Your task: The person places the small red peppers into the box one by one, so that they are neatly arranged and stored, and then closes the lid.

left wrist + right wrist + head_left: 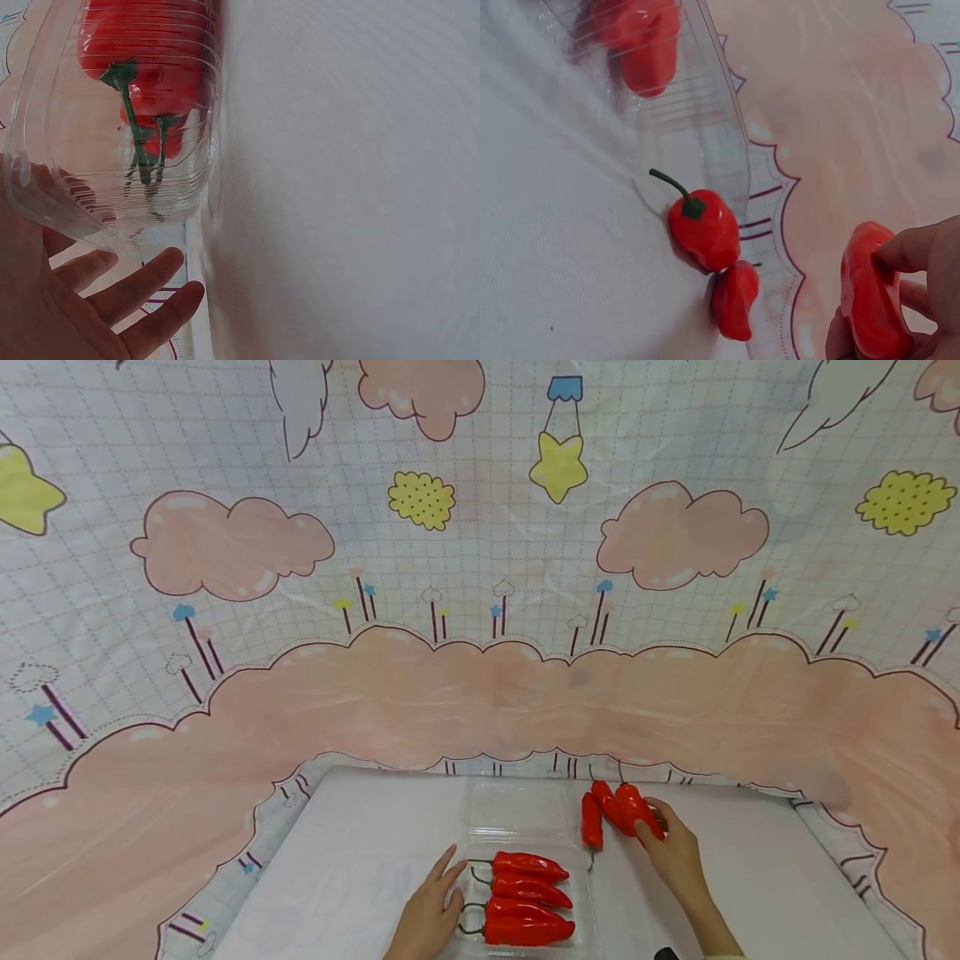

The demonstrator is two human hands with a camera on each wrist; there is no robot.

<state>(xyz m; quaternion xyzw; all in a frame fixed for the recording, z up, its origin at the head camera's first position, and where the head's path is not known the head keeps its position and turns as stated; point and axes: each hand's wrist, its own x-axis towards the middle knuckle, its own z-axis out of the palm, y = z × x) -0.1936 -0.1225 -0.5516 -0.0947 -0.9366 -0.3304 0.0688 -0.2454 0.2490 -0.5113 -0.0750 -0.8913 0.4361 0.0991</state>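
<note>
In the head view, a clear plastic clamshell box [585, 914] holds several red peppers [528, 887] laid side by side, green stems to the left. My left hand [429, 914] touches the box's left edge with its fingers extended; the left wrist view shows this hand [97, 300] beside the transparent wall. To the right of the box, my right hand [672, 852] holds a red pepper [633, 806] between thumb and fingers. In the right wrist view that pepper [870, 292] is off the table. Two loose red peppers [592, 821] lie just left of it.
The box's open lid [517, 810] lies flat toward the back of the white table [360, 860]. Behind the table hangs a cloth [480, 702] printed with clouds and stars. A small black object [665, 953] shows at the bottom edge.
</note>
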